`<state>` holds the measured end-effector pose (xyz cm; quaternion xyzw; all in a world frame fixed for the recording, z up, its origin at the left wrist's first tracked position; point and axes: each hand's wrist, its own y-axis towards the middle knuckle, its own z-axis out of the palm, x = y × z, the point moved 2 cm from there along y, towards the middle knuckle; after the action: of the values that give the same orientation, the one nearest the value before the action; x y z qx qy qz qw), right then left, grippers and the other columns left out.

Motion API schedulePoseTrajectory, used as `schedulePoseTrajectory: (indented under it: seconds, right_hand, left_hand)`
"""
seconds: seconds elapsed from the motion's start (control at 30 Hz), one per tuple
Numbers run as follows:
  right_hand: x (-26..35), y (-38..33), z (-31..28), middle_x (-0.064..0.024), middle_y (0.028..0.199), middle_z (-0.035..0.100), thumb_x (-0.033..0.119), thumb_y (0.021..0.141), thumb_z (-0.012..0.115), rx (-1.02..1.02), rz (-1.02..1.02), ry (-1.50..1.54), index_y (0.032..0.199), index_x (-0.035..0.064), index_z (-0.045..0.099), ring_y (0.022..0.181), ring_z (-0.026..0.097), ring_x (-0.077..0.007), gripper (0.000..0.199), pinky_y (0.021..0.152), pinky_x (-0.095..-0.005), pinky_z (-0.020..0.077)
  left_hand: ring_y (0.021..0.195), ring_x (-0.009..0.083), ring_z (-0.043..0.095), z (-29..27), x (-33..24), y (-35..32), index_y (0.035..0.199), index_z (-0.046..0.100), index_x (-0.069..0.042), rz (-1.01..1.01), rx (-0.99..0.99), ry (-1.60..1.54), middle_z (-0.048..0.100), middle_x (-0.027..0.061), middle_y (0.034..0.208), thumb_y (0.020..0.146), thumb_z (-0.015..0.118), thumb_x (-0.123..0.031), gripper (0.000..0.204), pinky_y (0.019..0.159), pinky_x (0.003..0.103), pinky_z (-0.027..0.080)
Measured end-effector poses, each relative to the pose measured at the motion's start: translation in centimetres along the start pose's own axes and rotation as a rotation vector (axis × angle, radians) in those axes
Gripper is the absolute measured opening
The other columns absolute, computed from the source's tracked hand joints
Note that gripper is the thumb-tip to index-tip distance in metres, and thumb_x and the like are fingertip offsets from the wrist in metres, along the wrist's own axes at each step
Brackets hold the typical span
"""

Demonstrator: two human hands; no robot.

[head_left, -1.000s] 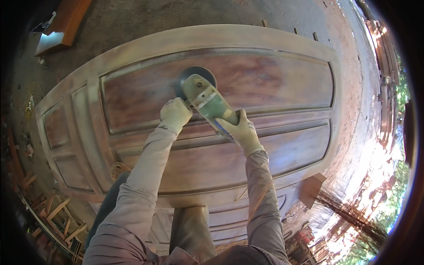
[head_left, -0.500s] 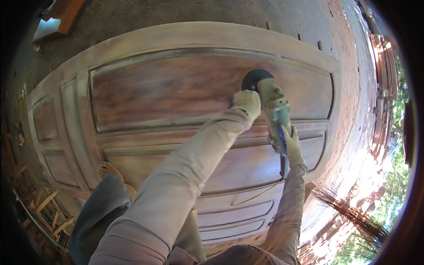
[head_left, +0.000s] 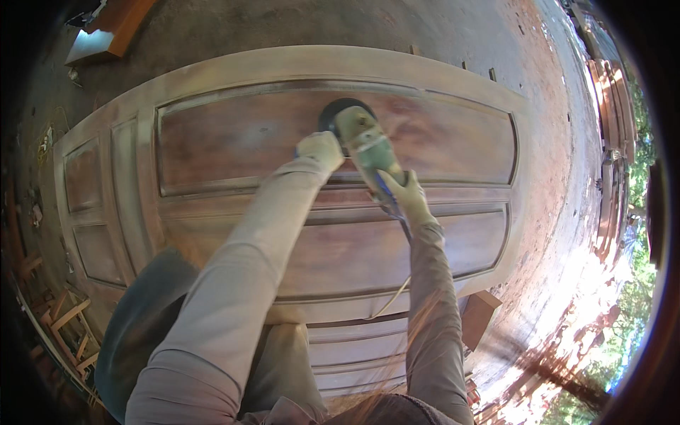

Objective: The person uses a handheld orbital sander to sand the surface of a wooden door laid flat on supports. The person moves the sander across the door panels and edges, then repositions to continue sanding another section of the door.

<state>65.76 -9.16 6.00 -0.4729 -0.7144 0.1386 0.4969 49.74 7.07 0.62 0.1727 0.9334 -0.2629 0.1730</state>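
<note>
An angle grinder point(head_left: 373, 151) with a dark round disc point(head_left: 333, 113) rests over the large upper panel of a wooden door point(head_left: 212, 145). My gloved left hand point(head_left: 321, 150) closes round its side handle, close to the disc. Farther back, my gloved right hand point(head_left: 407, 195) grips the grinder's body. From its rear end a cord runs down past my right forearm. The disc's underside is hidden against the panel. Reddish-brown wood shows patchily across the panel, with paler, dusty frames around it.
Another panelled door point(head_left: 361, 347) lies nearer, beyond my legs. A wooden block point(head_left: 482, 319) stands by the door's near right corner. Wood scraps point(head_left: 71, 319) are heaped at the lower left. An orange-brown wooden piece point(head_left: 124, 28) lies at the far left. Stacked boards point(head_left: 613, 113) stand at the right.
Both hands have carried the grinder leftward across the upper panel, from right of its middle to near its middle. My view has shifted slightly as well.
</note>
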Motion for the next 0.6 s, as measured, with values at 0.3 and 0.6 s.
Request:
schedulePoseTrajectory:
  seconds: [0.3,0.6]
  right_hand:
    - [-0.2,3.6,-5.6,-0.0229,0.107,0.069,0.061,0.074,0.078,-0.088,-0.024,-0.198,0.119,-0.0031,0.058,0.102,0.067,-0.0291,0.080,0.088,-0.0378,0.0511]
    - [-7.0,7.8,-15.0,-0.0180,0.102,0.069,0.056,0.078,0.077,-0.217,0.034,-0.091,0.117,0.0001,0.060,0.095,0.066,-0.0235,0.071,0.085,-0.0355,0.0511]
  left_hand:
    - [0.095,0.0385,0.071,0.8,-6.0,3.2,0.092,0.076,-0.004,0.031,0.110,-0.070,0.073,0.0231,0.096,0.081,0.065,-0.025,0.026,0.083,0.047,0.056]
    - [0.086,0.0351,0.073,6.8,-16.7,7.2,0.086,0.077,-0.009,0.172,0.203,-0.128,0.074,0.0181,0.089,0.080,0.066,-0.022,0.018,0.074,0.046,0.057]
